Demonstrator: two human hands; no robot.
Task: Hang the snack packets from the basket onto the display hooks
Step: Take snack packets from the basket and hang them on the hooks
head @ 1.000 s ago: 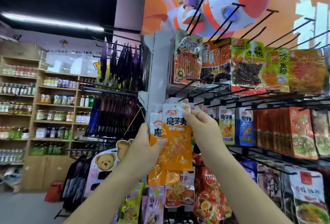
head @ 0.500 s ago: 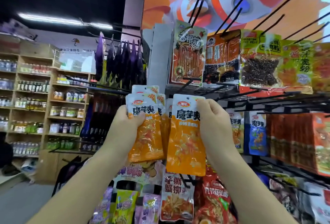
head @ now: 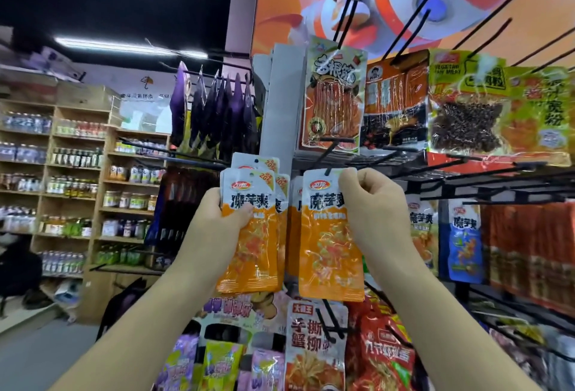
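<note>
My left hand grips a small stack of orange-and-white snack packets, fanned so that three white tops show. My right hand pinches the top right corner of a single orange packet of the same kind. That packet's top edge sits right at the tip of a black display hook that juts out from the rack. Whether the hook passes through the packet's hole I cannot tell. More orange packets hang just behind the single one. The basket is out of view.
Long black hooks stick out overhead and to the right, some bare, some carrying large snack bags. Blue and orange packets hang at right, more bags below. Purple packets and wooden shelves of bottles stand at left.
Both hands rose and drew apart. The right hand separated one packet from the left hand's stack and carried it up to the hook tip. The view tilted upward.
</note>
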